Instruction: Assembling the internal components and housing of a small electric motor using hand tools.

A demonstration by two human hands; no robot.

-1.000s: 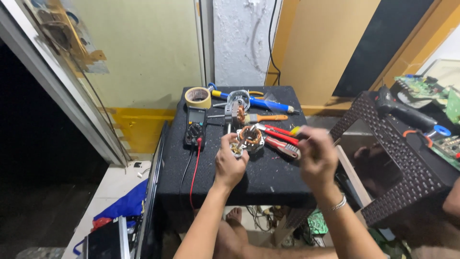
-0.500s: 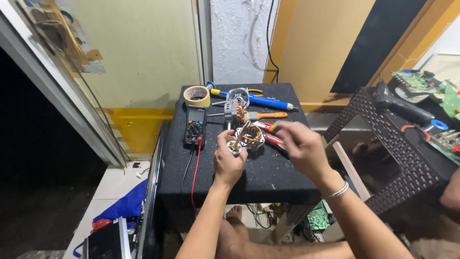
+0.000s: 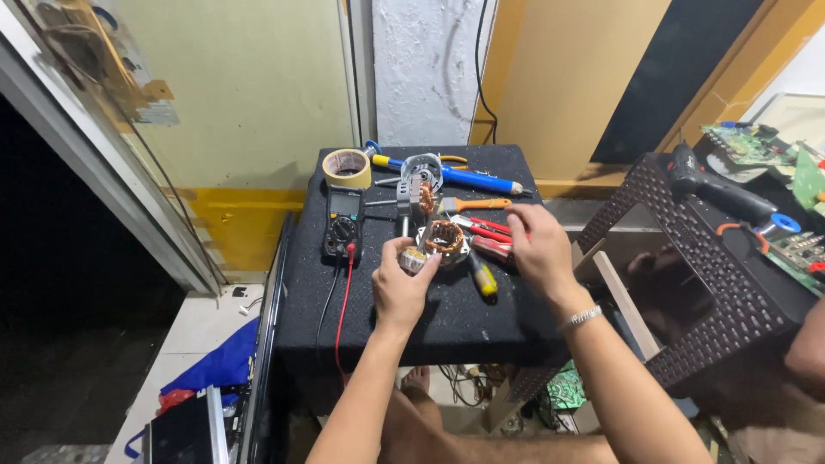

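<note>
Motor stator (image 3: 444,238), ring-shaped with copper windings, is laid flat, opening upward. It is gripped by left hand (image 3: 402,288); red-handled pliers (image 3: 491,241) are covered by right hand (image 3: 537,247), grip unclear.

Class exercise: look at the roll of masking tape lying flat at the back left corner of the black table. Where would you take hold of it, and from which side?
Grip the roll of tape across its ring wall, one finger inside the open core and the thumb on the outer rim, coming straight down from above. It lies flat with the hole facing up. Take its left edge, probably: the blue-handled tool and the multimeter crowd the right and near sides.
</note>
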